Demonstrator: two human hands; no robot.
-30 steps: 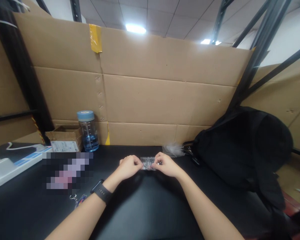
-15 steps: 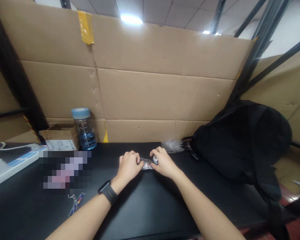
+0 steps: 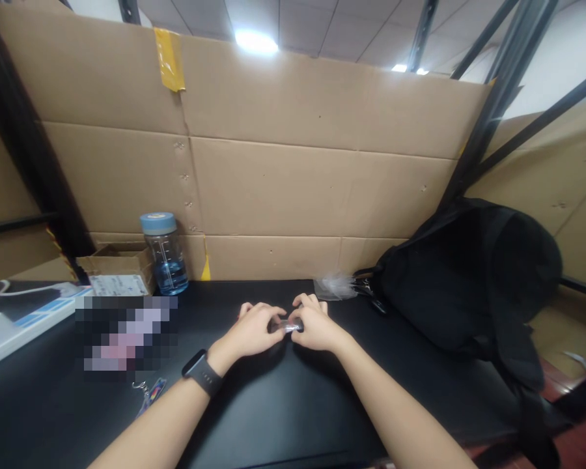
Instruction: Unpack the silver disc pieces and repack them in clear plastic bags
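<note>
compared with one second earlier, the exposed section of the clear packet was shorter and narrower; it had then shown as a broad, spread sheet between my fingertips. compared with half a second earlier, my left hand and right hand stood closer together, and my fingers covered more of the packet. the backpack and the bottle kept their places on the black table.

orientation: the exposed section ran left to right, from one hand to the other, its long axis roughly parallel to the table's far edge. both ends were hidden by my fingers, so i could not tell which end led.

appearance: the packet was transparent and glossy, with pale highlights and darker patches. its contents were too small to identify.

hand state: my left thumb and fingers were clamped on the left end, my right thumb and fingers on the right end. location: the packet was between my hands, over the table, nearer to me than the plastic bag.
</note>
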